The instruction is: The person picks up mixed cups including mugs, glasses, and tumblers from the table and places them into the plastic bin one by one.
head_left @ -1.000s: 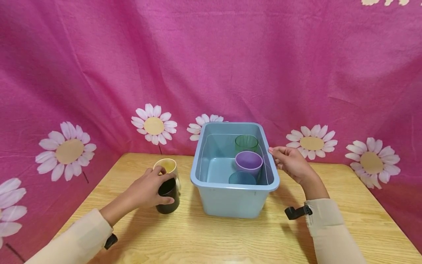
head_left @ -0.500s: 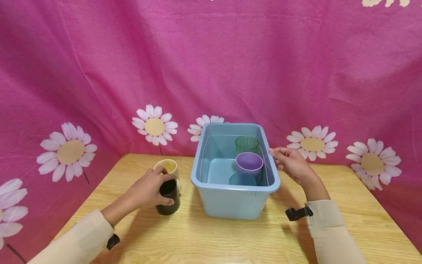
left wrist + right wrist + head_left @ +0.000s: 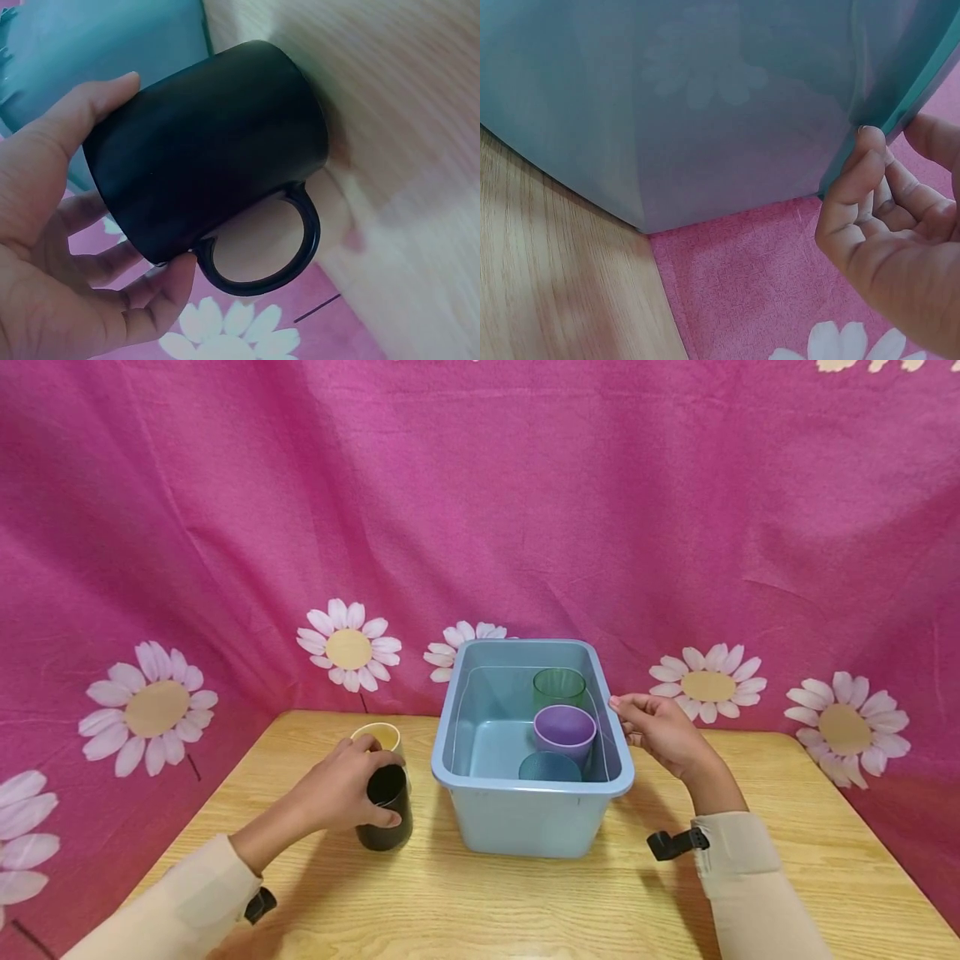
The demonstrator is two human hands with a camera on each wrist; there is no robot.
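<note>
My left hand (image 3: pixel 341 789) grips a black mug (image 3: pixel 390 822) by its rim, thumb on the near side and fingers on the far side. In the left wrist view the mug's handle (image 3: pixel 311 240) shows, with the fingertips close to its upper end. Just behind it stands a cream mug (image 3: pixel 378 732) with a yellow inside, partly covered by the hand. My right hand (image 3: pixel 663 731) pinches the right rim of a blue plastic tub (image 3: pixel 525 818). Inside the tub, along its right side, are a green glass cup (image 3: pixel 558 687), a purple cup (image 3: pixel 566 731) and a teal cup (image 3: pixel 550 767).
The tub stands mid-table on a light wooden table (image 3: pixel 465 910). A pink curtain with daisies (image 3: pixel 480 510) hangs close behind the table and along both sides. Each sleeve carries a small black wrist camera (image 3: pixel 678 843).
The black mug has shifted very slightly right in the left hand's grip. The right hand stays at the tub's rim, and the tub has hardly moved.
</note>
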